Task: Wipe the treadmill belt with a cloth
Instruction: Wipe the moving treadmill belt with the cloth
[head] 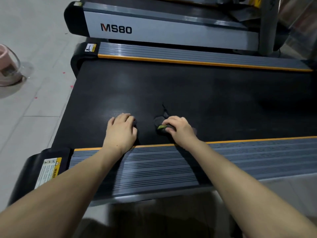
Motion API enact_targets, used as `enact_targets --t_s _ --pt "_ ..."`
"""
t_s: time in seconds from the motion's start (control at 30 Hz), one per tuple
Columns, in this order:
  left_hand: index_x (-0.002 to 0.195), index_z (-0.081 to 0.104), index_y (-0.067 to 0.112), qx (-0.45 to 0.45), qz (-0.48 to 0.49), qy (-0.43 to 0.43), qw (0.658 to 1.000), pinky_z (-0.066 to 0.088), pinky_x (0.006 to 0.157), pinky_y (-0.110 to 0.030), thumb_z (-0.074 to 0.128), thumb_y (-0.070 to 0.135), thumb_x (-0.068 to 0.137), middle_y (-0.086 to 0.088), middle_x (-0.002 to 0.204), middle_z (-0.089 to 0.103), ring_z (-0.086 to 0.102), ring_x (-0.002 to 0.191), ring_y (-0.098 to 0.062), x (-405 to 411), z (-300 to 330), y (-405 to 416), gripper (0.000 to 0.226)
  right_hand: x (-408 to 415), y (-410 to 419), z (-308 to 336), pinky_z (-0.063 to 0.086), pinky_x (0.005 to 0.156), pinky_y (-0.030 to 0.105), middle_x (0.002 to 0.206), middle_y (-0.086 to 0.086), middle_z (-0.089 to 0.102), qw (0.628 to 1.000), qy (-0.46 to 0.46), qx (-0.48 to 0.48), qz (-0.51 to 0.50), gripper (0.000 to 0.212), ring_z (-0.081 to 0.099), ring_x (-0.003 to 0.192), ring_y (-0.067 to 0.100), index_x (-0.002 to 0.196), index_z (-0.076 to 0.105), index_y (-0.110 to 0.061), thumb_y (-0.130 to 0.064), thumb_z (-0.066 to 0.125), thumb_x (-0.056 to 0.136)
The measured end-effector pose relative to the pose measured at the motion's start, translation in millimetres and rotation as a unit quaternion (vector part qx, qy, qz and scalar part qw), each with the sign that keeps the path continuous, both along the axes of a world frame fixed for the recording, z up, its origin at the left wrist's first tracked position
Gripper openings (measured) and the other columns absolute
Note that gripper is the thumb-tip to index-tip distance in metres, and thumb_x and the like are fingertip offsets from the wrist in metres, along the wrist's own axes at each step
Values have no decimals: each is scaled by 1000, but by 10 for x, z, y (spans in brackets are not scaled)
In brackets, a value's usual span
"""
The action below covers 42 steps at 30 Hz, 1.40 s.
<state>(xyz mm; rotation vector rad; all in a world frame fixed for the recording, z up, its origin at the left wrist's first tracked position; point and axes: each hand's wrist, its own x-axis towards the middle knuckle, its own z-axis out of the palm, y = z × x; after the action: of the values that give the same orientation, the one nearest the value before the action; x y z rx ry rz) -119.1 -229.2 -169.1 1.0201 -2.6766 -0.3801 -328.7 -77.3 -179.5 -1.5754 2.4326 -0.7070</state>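
Dim, even indoor light with a cool grey cast. Soft pale sheen patches lie on the black treadmill belt [188,93] just beyond the left hand [121,130], and bright streaks glint on the ribbed side rail [197,55] far beyond both hands. The forearms cast dark shadows on the near rail [154,167] under the wrists. Wide-angle bending curves straight lines toward the edges. The picture is slightly soft, blurrier below the arms and left of the left hand.

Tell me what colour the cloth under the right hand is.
Dark grey or black with a small green patch; the cloth shows only in the head view, partly under the right hand.
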Motion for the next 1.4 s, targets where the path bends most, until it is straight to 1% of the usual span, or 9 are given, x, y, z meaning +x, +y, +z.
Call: enact_targets --t_s 0.27,0.37,0.57,0.77,0.93,1.0,1.07,1.2,1.4 --pt "126 57 23 39 1 -6 999 22 118 -49 43 27 94 2 145 51 37 143 -20 -40 -16 -34 35 -30 -11 66 47 91 40 117 -12 59 994 47 16 99 25 49 96 20 113 65 -33 -22 70 91" --pt "127 56 23 42 10 -7 999 21 120 -50 42 28 95 2 147 49 35 143 -21 -50 -39 -39 35 -115 -77 139 47 86 37 119 -14 57 989 68 45 124 21 46 100 17 114 62 -34 -26 65 95" --pt "135 54 22 29 23 -15 999 20 122 -47 45 27 95 -1 153 46 32 148 -22 -61 -47 -19 41 -211 -129 130 46 83 34 117 -10 57 982 101 12 157 19 47 98 17 115 62 -29 -24 62 97" --pt "134 54 24 19 27 -24 999 20 123 -46 47 30 95 0 154 45 31 149 -21 -48 -44 -20 41 -497 -621 87 47 90 45 119 -11 56 987 78 19 138 20 46 99 19 116 61 -32 -26 59 97" --pt "140 50 29 15 12 -61 998 18 124 -42 41 35 96 3 161 35 22 153 -21 -51 -64 -34 45 -821 -1123 37 42 85 36 120 -14 56 992 68 -3 103 21 45 100 18 117 63 -34 -26 58 98" --pt "138 52 29 15 14 -65 998 24 121 -40 33 39 93 3 157 41 28 151 -22 -116 -61 -75 49 -917 -1260 -27 44 85 38 117 -13 58 993 60 -37 96 21 45 98 18 116 65 -32 -26 59 97" --pt "136 55 29 5 15 -65 998 29 118 -40 33 40 93 3 152 48 33 148 -22 -287 -22 -161 49 -1006 -1347 -96 47 89 41 116 -11 60 991 55 -59 105 21 46 96 19 115 66 -30 -26 61 96" --pt "144 47 30 33 33 -82 995 23 121 -39 39 37 100 3 158 38 22 153 -21 -823 39 -432 45 -1205 -1529 -151 46 92 41 116 -11 59 990 49 -65 119 21 46 100 19 116 65 -31 -27 59 97" --pt "142 47 33 37 79 -93 992 25 120 -39 38 38 102 4 158 38 24 152 -22 -1266 -23 -875 41 -1685 -2034 -203 46 92 42 115 -8 62 985 59 -87 137 22 49 102 25 116 67 -29 -26 62 95"
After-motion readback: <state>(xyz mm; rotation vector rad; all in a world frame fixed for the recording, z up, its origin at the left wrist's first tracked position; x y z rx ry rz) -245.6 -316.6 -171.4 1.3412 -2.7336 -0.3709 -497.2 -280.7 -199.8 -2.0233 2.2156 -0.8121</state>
